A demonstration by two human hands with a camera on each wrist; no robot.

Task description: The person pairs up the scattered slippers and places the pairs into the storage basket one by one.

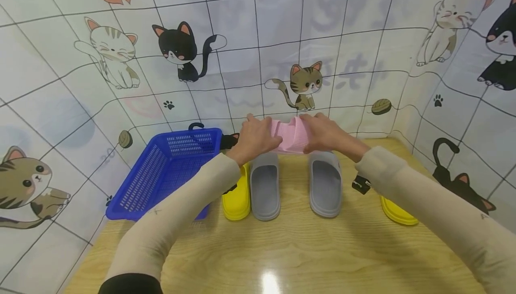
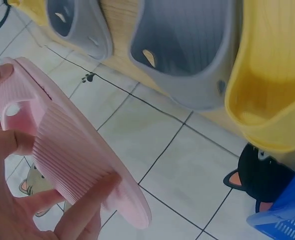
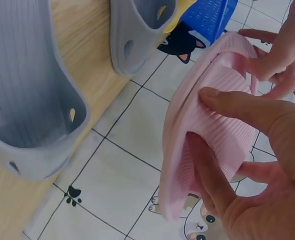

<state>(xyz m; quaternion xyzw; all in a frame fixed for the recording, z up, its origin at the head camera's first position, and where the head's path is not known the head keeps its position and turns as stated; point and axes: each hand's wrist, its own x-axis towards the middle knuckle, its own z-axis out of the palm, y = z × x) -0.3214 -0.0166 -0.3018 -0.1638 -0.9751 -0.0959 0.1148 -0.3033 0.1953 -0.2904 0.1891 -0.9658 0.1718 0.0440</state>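
Observation:
Both hands hold pink ribbed slippers (image 1: 289, 135) up near the wall, above and between two grey slippers. My left hand (image 1: 256, 136) grips the left end; in the left wrist view, its fingers bend over the ribbed strap (image 2: 70, 150). At the other end, my right hand (image 1: 325, 132) pinches the pink edge between thumb and fingers, clearest in the right wrist view on the pink sole (image 3: 173, 135). Two pink layers seem pressed together, but I cannot tell how they overlap. Below stand the left grey slipper (image 1: 265, 195) and the right grey slipper (image 1: 325, 193), apart on the table.
A yellow slipper (image 1: 235, 200) sits left of the grey ones, beside a blue basket (image 1: 121, 211). Another yellow slipper (image 1: 397, 211) lies at the right, partly behind the right sleeve. The cat-patterned wall (image 1: 238, 74) rises behind the wooden table (image 1: 306, 249).

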